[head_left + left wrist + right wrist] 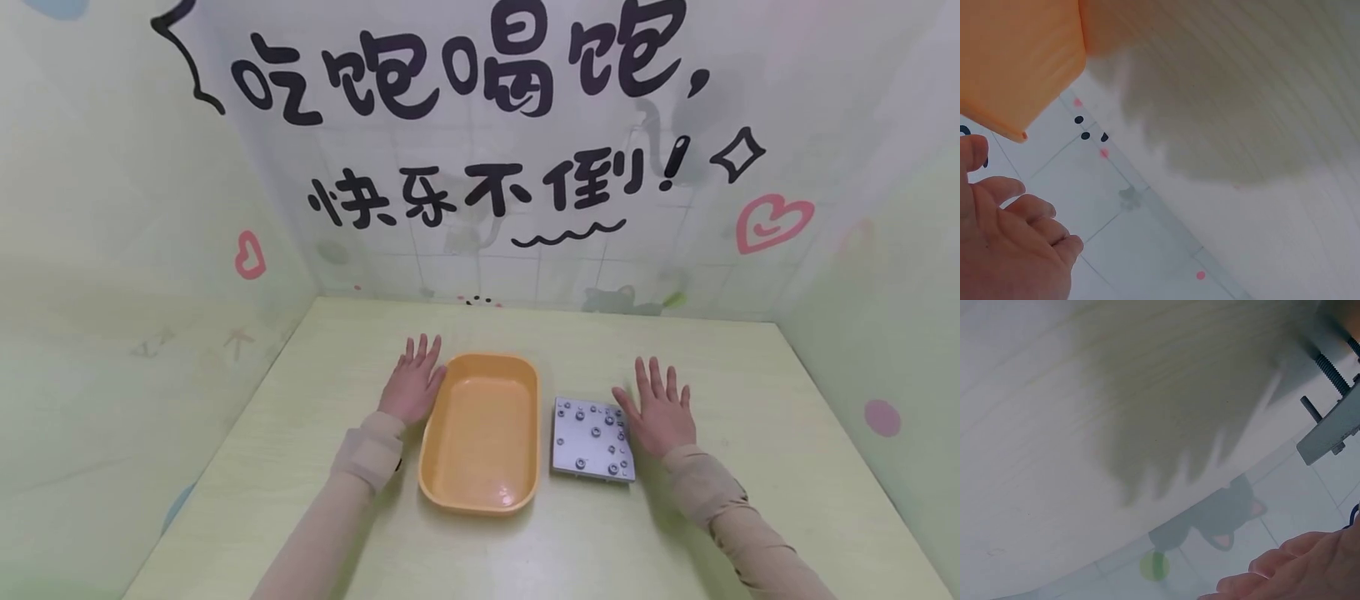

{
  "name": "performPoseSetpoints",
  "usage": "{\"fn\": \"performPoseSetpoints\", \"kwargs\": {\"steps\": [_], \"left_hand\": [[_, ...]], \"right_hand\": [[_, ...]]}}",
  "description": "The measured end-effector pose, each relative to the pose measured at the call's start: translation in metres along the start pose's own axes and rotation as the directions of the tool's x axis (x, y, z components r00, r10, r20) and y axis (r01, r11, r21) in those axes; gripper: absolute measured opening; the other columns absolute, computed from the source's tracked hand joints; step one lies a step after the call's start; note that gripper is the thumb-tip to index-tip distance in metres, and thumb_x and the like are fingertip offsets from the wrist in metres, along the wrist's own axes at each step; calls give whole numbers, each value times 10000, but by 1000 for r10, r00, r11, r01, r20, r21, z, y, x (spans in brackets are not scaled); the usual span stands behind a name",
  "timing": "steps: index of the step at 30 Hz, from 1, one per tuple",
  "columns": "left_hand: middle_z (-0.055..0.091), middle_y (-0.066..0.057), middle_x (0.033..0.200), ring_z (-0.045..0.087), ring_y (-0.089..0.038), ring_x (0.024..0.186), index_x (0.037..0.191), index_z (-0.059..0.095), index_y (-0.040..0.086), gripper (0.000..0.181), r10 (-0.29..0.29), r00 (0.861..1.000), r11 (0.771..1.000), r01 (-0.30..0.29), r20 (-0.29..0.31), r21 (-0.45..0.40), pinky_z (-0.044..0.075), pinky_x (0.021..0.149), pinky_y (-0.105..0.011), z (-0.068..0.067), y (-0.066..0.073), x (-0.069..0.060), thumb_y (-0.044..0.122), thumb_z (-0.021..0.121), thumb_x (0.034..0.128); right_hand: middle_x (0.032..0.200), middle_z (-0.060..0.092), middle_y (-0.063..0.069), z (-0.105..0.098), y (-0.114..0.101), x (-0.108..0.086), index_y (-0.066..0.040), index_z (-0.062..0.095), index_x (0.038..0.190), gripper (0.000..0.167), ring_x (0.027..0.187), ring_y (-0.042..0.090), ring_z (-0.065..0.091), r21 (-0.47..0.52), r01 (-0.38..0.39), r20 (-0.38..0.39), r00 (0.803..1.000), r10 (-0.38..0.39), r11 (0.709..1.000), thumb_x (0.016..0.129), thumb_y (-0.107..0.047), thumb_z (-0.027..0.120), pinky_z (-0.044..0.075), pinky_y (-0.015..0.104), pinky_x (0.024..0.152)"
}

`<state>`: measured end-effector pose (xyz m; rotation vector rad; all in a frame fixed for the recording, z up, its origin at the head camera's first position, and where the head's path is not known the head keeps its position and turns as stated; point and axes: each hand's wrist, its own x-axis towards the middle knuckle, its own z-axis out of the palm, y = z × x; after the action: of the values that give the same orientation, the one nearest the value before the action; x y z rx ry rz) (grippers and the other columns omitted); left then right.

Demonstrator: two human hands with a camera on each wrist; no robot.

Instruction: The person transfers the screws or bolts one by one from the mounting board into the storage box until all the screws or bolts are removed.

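An orange rectangular tray (483, 442) with rounded corners lies on the table, nothing inside it. My left hand (410, 387) is at its upper left side, fingers extended, thumb by the rim; in the left wrist view the hand (1016, 240) appears below the tray's outer wall (1016, 56). Right of the tray is a square metal plate (581, 446) set with several bolts. The right wrist view shows bolt shanks (1332, 375) sticking out beneath the plate (1332, 428). My right hand (660, 417) is beside the plate's right edge, fingers spread, holding nothing.
The pale wooden table (360, 533) meets a printed back wall (495, 275) with black lettering and hearts. Side walls (885, 350) stand at left and right. A gap of bare tabletop separates the tray from the metal plate.
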<state>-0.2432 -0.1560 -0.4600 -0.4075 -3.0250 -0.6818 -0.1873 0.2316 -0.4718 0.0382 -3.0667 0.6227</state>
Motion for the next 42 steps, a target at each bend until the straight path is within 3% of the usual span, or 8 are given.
{"fn": "performPoseSetpoints", "kwargs": {"steps": [8, 17, 28, 42], "left_hand": [[106, -244, 1616, 88, -439, 1502, 1560, 169, -3, 598, 20, 999, 1000, -19, 36, -19, 165, 1230, -557, 7, 0, 0, 314, 342, 1083], [123, -237, 1620, 114, -377, 1513, 1537, 184, -65, 578, 35, 999, 998, -33, 36, -51, 179, 1237, -519, 10, -1, 1, 261, 341, 1086], [162, -221, 1615, 152, -369, 1507, 1524, 251, -63, 522, 51, 998, 997, -48, 38, -68, 197, 1235, -500, 14, -2, 3, 206, 331, 1083], [189, -219, 1612, 155, -369, 1508, 1518, 273, -62, 506, 41, 998, 997, -38, 52, -64, 187, 1242, -488, 16, 1, 2, 194, 313, 1084]], "right_hand": [[1623, 32, 276, 3, 1, -3, 0, 79, 1573, 785, 1472, 535, 4, 8, -2, -6, 1000, 2, 1000, 1044, -537, 298, 10, 681, 1190], [1625, 7, 263, 3, 3, -6, -3, 61, 1575, 771, 1475, 524, -17, -1, -15, 15, 1000, 15, 1000, 1050, -508, 315, 14, 665, 1199], [1617, 47, 286, 4, 4, -6, 11, 135, 1566, 757, 1470, 537, 20, 5, 11, -9, 1000, -11, 1000, 1049, -510, 320, 53, 642, 1211], [1624, 34, 277, -3, -3, -1, 6, 166, 1562, 757, 1489, 491, 28, 42, 40, 29, 999, -41, 998, 1047, -529, 313, 128, 585, 1219]]}}
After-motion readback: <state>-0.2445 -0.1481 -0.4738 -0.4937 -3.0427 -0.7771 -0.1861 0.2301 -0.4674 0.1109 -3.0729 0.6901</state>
